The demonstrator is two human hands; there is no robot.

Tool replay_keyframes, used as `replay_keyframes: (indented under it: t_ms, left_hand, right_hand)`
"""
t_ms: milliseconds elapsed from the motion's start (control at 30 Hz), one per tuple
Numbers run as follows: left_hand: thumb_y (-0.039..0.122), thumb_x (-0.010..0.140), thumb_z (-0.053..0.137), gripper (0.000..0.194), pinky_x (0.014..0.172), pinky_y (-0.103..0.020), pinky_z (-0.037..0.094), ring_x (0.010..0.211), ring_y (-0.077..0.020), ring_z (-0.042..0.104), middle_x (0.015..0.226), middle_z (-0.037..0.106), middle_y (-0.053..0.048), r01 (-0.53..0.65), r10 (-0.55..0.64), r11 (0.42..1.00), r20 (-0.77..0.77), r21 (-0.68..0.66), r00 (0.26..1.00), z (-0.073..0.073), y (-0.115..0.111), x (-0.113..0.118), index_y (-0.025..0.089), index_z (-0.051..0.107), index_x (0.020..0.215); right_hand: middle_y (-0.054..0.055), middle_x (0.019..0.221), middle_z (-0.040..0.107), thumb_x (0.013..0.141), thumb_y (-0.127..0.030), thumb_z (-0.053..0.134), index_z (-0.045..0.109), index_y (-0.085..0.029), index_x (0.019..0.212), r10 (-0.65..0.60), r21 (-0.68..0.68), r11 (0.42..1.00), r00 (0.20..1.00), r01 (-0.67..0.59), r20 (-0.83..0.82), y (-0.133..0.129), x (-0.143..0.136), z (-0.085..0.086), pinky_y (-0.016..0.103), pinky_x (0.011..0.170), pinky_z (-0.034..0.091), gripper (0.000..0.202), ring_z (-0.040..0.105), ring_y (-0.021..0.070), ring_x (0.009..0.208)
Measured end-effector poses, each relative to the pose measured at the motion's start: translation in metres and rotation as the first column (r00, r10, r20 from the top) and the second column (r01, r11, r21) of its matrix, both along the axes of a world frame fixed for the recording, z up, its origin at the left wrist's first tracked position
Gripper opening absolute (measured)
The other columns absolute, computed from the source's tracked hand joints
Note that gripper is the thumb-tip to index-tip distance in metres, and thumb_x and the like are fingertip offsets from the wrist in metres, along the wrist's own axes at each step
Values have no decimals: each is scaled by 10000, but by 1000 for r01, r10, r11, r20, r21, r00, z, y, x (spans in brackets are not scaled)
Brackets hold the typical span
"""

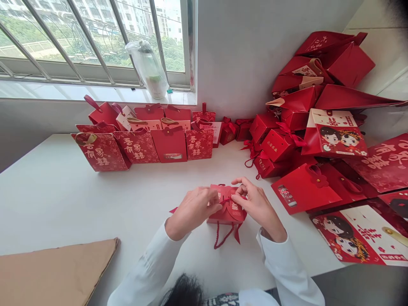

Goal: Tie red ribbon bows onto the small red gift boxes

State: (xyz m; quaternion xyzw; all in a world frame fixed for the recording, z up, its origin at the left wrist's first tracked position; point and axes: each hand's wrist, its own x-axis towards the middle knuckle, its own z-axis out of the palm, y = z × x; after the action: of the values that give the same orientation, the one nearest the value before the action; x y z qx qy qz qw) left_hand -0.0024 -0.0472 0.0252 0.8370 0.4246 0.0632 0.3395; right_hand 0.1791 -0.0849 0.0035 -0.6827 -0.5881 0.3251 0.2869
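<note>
A small red gift box (219, 217) with pale printed characters sits on the white table in front of me. Dark red ribbon (225, 199) crosses its top, and a red cord handle (219, 242) hangs down the near side. My left hand (196, 208) is at the box's left top edge, its fingers closed in a pinch on the ribbon. On the right, my right hand (255, 202) pinches the ribbon between thumb and forefinger, with its other fingers curled. A ribbon tail sticks out to the left behind my left wrist.
Upright red gift bags (137, 146) stand in rows below the window. Small red boxes (276, 144) with ribbons are piled at the right, beside a heap of larger bags and flat boxes (306, 189). Brown cardboard (57, 272) lies front left. A plastic-wrapped cup (153, 78) stands on the sill.
</note>
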Motion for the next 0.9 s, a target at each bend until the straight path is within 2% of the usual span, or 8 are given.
replay_keyframes:
  t_ms: [167, 300, 400, 467, 533, 600, 733, 900]
  left_hand:
    - [212, 800, 452, 167, 502, -239, 204, 509, -103, 297, 548, 418, 43, -10, 10, 997, 3, -73, 1000, 2, -3, -1, 196, 384, 648]
    - [211, 783, 470, 226, 481, -235, 186, 476, -85, 236, 489, 329, 59, 10, -8, 993, 19, -115, 1000, 1, 1, -2, 183, 360, 587]
    - [187, 759, 489, 300, 471, -240, 160, 495, -80, 170, 499, 237, 62, 78, -69, 990, 76, -117, 995, -2, 5, -2, 175, 287, 538]
    - [177, 759, 499, 309, 473, -242, 158, 499, -77, 166, 509, 229, 61, 133, -119, 983, 110, -130, 987, -4, 8, -2, 168, 305, 519]
    - [202, 782, 516, 295, 489, -236, 188, 504, -75, 204, 511, 276, 59, 157, -139, 979, 139, -131, 981, -6, 11, -2, 158, 388, 520]
    - [242, 808, 539, 275, 544, -225, 257, 542, -82, 298, 536, 382, 48, 181, -161, 978, 178, -101, 971, -8, 14, -3, 154, 497, 551]
    - [291, 781, 649, 170, 762, -247, 349, 783, -138, 483, 786, 607, 1, 220, -207, 975, 222, -34, 953, -10, 19, -6, 183, 660, 650]
    - [294, 731, 727, 110, 837, -282, 379, 942, -180, 490, 994, 628, -23, 264, -246, 964, 258, -39, 934, -11, 25, -8, 205, 713, 667]
  right_hand:
    - [-70, 620, 536, 776, -258, 495, 513, -229, 998, 4, -5, 1000, 1000, -4, 21, 0, 2, 0, 266, 604, 356, 225, 504, 142, 600]
    - [-64, 636, 553, 770, -269, 500, 520, -226, 987, 2, -9, 1000, 999, -2, 34, 1, 2, -1, 265, 591, 349, 222, 502, 140, 588]
    - [-61, 638, 562, 763, -274, 501, 525, -226, 988, 2, -7, 1000, 999, -1, 43, 1, 2, -1, 265, 591, 353, 231, 511, 143, 594]
    - [-59, 633, 563, 759, -276, 501, 528, -224, 981, 1, -3, 1000, 999, -1, 46, 2, 2, -1, 266, 592, 359, 229, 519, 146, 600]
    - [-59, 630, 564, 758, -272, 504, 530, -225, 975, 6, 5, 1000, 999, -6, 41, 2, 3, -2, 267, 601, 372, 224, 526, 147, 608]
    - [-61, 632, 567, 759, -264, 508, 529, -228, 978, 15, 10, 1000, 999, -15, 30, 2, 3, -3, 268, 610, 386, 223, 528, 145, 608]
    - [-56, 647, 587, 765, -246, 514, 530, -234, 999, 35, 4, 999, 999, -35, 10, 2, 4, -6, 268, 618, 405, 235, 551, 150, 633]
    - [-48, 656, 601, 768, -244, 519, 536, -231, 1007, 35, 6, 999, 999, -35, 1, 2, 5, -7, 272, 632, 417, 240, 576, 159, 662]
